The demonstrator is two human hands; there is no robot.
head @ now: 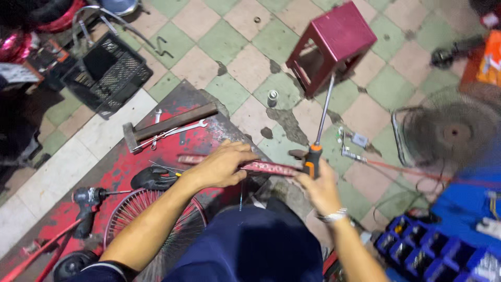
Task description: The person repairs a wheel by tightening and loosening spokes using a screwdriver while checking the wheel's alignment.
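Note:
My left hand (222,166) grips a long red bar-like part (269,167) that runs across in front of me, above my dark blue trouser leg. My right hand (319,189) holds a long screwdriver (319,125) by its orange and black handle; the steel shaft points up and away toward a dark red plastic stool (334,44). A metal watch band sits on my right wrist. The screwdriver handle is close to the right end of the red part.
A hammer (167,124) and wrenches (177,130) lie on a red-painted platform (135,162). A cordless drill (86,206) and a spoked wheel (151,224) are at lower left. A black crate (109,70), a fan grille (449,133) and a blue parts organiser (417,250) surround me.

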